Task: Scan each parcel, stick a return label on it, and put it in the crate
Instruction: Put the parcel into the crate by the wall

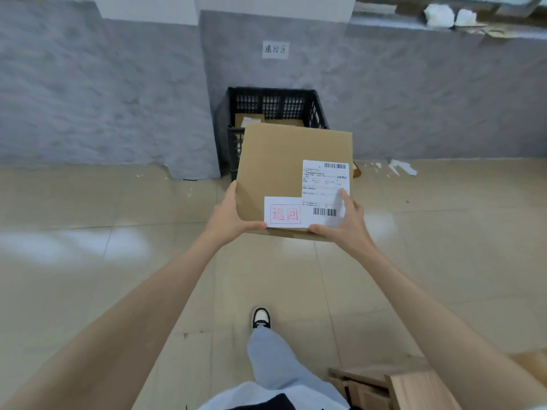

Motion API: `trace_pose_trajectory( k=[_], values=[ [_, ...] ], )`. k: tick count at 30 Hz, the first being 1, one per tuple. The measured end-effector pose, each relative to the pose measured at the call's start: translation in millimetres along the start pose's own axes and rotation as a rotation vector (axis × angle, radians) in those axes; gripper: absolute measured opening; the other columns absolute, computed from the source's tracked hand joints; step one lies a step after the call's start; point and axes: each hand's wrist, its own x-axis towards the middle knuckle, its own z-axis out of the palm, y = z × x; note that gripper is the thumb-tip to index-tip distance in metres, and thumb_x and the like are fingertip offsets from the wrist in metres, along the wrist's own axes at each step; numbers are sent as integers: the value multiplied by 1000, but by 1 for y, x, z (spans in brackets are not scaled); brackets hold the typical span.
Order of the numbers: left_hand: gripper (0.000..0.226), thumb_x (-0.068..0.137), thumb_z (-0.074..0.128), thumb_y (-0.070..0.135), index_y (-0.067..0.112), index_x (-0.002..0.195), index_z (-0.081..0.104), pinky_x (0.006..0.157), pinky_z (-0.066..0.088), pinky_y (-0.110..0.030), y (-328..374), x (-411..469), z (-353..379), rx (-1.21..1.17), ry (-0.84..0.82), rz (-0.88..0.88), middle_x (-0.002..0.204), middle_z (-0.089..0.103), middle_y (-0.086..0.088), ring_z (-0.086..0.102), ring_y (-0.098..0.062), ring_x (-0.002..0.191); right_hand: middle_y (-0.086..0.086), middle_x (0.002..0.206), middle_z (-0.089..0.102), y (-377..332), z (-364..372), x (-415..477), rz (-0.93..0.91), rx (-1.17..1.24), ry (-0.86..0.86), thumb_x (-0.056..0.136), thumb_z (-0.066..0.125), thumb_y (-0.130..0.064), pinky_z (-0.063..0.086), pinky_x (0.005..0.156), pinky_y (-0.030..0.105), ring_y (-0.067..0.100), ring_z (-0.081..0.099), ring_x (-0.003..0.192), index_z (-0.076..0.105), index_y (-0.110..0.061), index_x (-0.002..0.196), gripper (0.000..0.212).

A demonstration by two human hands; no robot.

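I hold a brown cardboard parcel [275,164] out in front of me with both hands, above the floor and just short of the black plastic crate [310,102]. My left hand [233,214] grips its near left corner, and my right hand [346,223] grips its near right corner, thumb on the shipping label [324,187]. A white return label with red characters [284,213] is stuck on the parcel's top beside the shipping label. The crate stands against the grey wall, and another brown parcel [251,118] lies inside it. The held parcel hides the crate's front.
A small paper sign [275,49] hangs on the grey wall above the crate. Torn paper scraps [402,167] lie on the tiled floor at the right. A wooden piece of furniture [393,389] sits at the bottom right. My shoe [261,318] is planted on the tiles.
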Motion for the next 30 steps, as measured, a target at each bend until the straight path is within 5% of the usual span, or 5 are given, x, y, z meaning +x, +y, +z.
trace_pose_trajectory(
  k=[5,9,14,20,30],
  values=[
    [120,61,87,34,21,151,8,109,31,-31,22,97,-16,28,8,-54,151,32,5,31,-17,138,-9,127,24,-19,-4,108,17,24,-35,64,84,-29,25,97,22,14,25,137,17,-30,147,107],
    [121,60,87,35,21,151,8,111,31,-34,35,162,-31,43,36,-66,153,30,4,30,-17,139,-6,136,25,-37,-6,181,2,15,-48,63,85,-30,24,97,21,10,23,137,16,-31,147,109],
    [119,58,88,34,23,149,12,111,33,-40,40,230,-44,7,31,-62,149,36,7,33,-16,137,-29,115,25,-54,-1,249,-44,32,-58,64,84,-26,23,96,21,3,17,132,21,-32,144,102],
    [120,58,88,35,23,149,12,104,32,-27,31,321,-51,14,6,-74,148,37,6,33,-15,136,-6,135,22,-57,10,335,43,19,-56,64,85,-24,24,100,21,9,21,136,16,-28,148,109],
    [128,50,89,45,31,147,7,106,38,-46,32,486,-74,78,-77,-110,149,35,4,37,-21,134,2,144,23,-82,26,472,138,-22,12,62,86,-25,26,104,26,14,22,138,17,-25,149,111]
  ],
)
